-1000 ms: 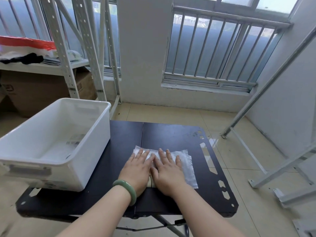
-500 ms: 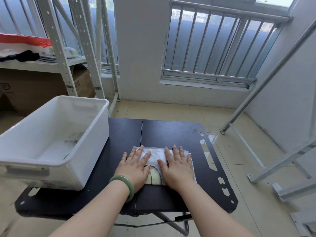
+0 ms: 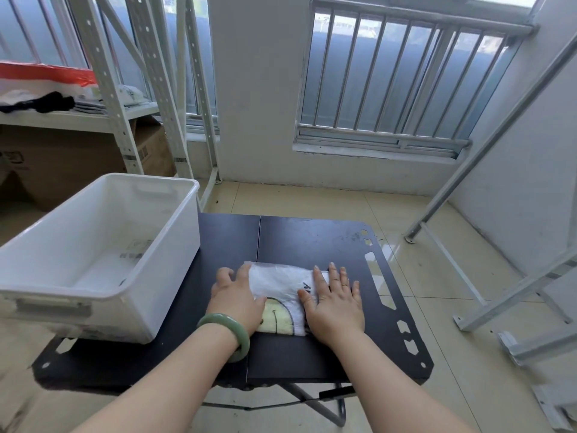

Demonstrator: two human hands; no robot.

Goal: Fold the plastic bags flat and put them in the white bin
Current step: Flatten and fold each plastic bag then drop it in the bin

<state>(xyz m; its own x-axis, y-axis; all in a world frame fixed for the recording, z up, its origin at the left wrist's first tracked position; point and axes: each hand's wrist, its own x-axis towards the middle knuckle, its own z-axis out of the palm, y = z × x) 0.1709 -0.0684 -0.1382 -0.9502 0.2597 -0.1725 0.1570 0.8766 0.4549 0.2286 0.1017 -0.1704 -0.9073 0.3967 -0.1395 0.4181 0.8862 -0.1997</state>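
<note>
Black folding worktop (image 3: pixel 312 242) carries a crumpled white plastic bag (image 3: pixel 281 284); left hand (image 3: pixel 235 296) curls over its edge; right hand (image 3: pixel 335 303) presses flat, fingers spread; white plastic bin (image 3: pixel 175 245) beside.

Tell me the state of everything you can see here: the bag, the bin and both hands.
plastic bag: folded over, lying flat on the table, under both hands.
white bin: upright, open top, on the table's left side.
left hand: on the bag's left edge, fingers bent; grip unclear.
right hand: flat, pressing the bag's right side.
</note>
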